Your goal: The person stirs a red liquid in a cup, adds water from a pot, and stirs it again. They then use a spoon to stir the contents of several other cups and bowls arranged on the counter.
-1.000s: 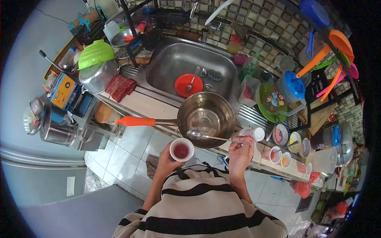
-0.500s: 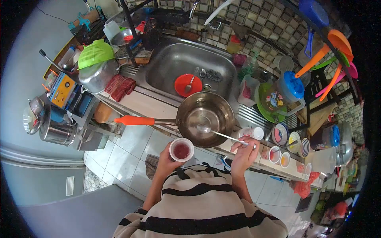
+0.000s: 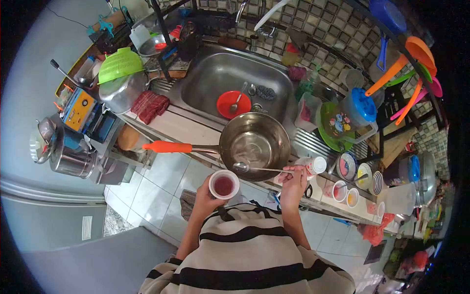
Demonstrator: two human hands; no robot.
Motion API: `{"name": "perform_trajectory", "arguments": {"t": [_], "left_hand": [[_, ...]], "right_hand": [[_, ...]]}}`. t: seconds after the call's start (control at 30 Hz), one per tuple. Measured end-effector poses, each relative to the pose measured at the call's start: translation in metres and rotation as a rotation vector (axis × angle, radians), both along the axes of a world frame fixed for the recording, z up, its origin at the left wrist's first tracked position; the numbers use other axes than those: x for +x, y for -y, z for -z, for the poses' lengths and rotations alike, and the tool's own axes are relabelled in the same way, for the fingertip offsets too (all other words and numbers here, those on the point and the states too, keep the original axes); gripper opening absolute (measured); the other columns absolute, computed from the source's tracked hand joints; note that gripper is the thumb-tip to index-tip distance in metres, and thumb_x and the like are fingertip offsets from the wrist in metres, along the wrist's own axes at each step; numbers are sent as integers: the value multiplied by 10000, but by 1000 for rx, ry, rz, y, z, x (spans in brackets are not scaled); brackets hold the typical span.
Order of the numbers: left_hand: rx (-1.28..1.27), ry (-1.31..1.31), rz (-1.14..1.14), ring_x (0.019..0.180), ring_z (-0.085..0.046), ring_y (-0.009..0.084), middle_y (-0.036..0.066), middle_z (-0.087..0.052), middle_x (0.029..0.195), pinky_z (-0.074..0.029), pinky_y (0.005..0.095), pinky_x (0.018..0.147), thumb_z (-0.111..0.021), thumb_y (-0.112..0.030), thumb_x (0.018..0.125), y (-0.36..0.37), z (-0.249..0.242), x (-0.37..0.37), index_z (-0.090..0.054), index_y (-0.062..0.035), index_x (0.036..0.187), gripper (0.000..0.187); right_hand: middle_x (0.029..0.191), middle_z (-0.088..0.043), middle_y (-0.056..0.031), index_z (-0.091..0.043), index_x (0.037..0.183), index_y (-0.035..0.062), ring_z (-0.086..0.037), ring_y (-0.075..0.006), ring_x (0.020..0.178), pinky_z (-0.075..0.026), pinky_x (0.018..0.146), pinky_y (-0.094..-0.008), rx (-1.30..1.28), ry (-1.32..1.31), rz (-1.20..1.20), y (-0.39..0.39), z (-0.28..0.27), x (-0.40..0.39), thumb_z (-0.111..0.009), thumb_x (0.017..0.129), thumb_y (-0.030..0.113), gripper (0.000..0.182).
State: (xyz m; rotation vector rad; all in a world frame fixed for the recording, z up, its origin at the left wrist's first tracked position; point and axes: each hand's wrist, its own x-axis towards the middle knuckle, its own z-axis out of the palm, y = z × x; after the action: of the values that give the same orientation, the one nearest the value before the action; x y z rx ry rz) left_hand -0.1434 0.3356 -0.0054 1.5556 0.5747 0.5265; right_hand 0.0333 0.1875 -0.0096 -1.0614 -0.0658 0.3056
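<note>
My left hand [image 3: 204, 197] is wrapped round a white cup [image 3: 224, 184] with dark red liquid in it, just in front of the pan. In my right hand [image 3: 294, 182] is the handle of a long metal spoon [image 3: 241, 167]. Its bowl hangs over the near left rim of the steel saucepan [image 3: 254, 142], close to the cup. The saucepan has an orange handle [image 3: 169, 147] pointing left, and a little liquid seems to coat its bottom. Beside my right hand a white lidded cup [image 3: 317, 165] lies or leans on the counter.
Behind the pan, the steel sink [image 3: 210, 68] holds a red bowl [image 3: 233, 104] and spoons. Cups of red [image 3: 339, 191] and yellow [image 3: 352, 197] liquid stand right on the counter edge. A folded red cloth [image 3: 150, 107] lies left; a blue-lidded pitcher [image 3: 345, 117] stands right.
The spoon's bowl has moved left and toward me, from inside the pan to its near rim by the cup. My right hand has shifted slightly left. My left hand and cup stay put.
</note>
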Motion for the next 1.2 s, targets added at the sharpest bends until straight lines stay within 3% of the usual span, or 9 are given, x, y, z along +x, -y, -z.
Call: {"name": "perform_trajectory", "arguments": {"t": [0.27, 0.37, 0.43, 0.57, 0.67, 0.77, 0.87, 0.97, 1.2], "left_hand": [[-41, 19, 40, 1006, -546, 175, 83, -556, 1094, -433, 300, 887, -781, -70, 601, -1, 7, -1, -468, -15, 1150, 634], [-60, 31, 52, 1006, -547, 176, 82, -555, 1096, -434, 300, 887, -782, -68, 598, -2, 6, 1, -466, -15, 1152, 640], [-78, 35, 57, 1006, -546, 176, 82, -555, 1095, -434, 300, 887, -782, -68, 597, -2, 6, 0, -467, -16, 1153, 642], [-31, 25, 47, 1005, -546, 174, 80, -559, 1082, -433, 298, 888, -785, -70, 595, -2, 6, -2, -471, -14, 1147, 637], [-23, 15, 40, 1003, -546, 172, 79, -562, 1078, -433, 298, 886, -787, -73, 594, -3, 8, -4, -472, -14, 1146, 638], [-10, 23, 20, 987, -550, 167, 72, -571, 1063, -430, 295, 875, -762, -61, 591, -1, 9, -5, -481, -17, 1141, 619], [-1, 24, 5, 974, -553, 163, 68, -578, 1050, -425, 289, 866, -736, -53, 591, -2, 6, -6, -490, -18, 1135, 599], [-20, 30, 13, 976, -552, 162, 70, -578, 1054, -423, 287, 866, -738, -60, 595, -4, 6, -7, -491, -16, 1133, 594], [-52, 57, 0, 979, -548, 153, 71, -577, 1059, -421, 287, 871, -726, -49, 603, -4, 5, -12, -484, -10, 1140, 590]], "right_hand": [[823, -523, -119, -412, 891, 37, -511, -157, 535, -414, 469, -269, 107, 79, -47, 3, -50, -17, -377, 949, 207, 183], [826, -520, -142, -410, 885, 21, -508, -169, 507, -417, 440, -276, 85, 202, -207, 6, -57, -26, -357, 952, 199, 198], [828, -514, -162, -401, 880, 8, -505, -177, 493, -418, 416, -281, 47, 419, -262, 7, -57, -30, -342, 954, 194, 208], [829, -511, -163, -394, 878, 12, -505, -179, 493, -413, 408, -278, 160, 447, -244, 6, -50, -22, -338, 954, 194, 205], [812, -500, -135, -394, 890, 21, -496, -166, 513, -410, 417, -274, 187, 277, 6, 9, -43, -10, -347, 954, 192, 188], [817, -500, -123, -396, 898, 19, -504, -157, 537, -426, 454, -263, 25, 363, 122, 5, -33, -2, -347, 956, 187, 185], [848, -507, -121, -405, 887, 29, -504, -139, 562, -432, 501, -250, -204, 408, 115, 1, -21, -4, -351, 955, 181, 175], [837, -517, -126, -409, 889, 20, -518, -150, 573, -437, 507, -266, -224, 305, 17, -3, -11, -7, -352, 950, 157, 160], [823, -519, -100, -416, 882, 34, -527, -155, 567, -446, 518, -267, -4, -5, 30, -3, -2, -4, -378, 942, 168, 152]]}}
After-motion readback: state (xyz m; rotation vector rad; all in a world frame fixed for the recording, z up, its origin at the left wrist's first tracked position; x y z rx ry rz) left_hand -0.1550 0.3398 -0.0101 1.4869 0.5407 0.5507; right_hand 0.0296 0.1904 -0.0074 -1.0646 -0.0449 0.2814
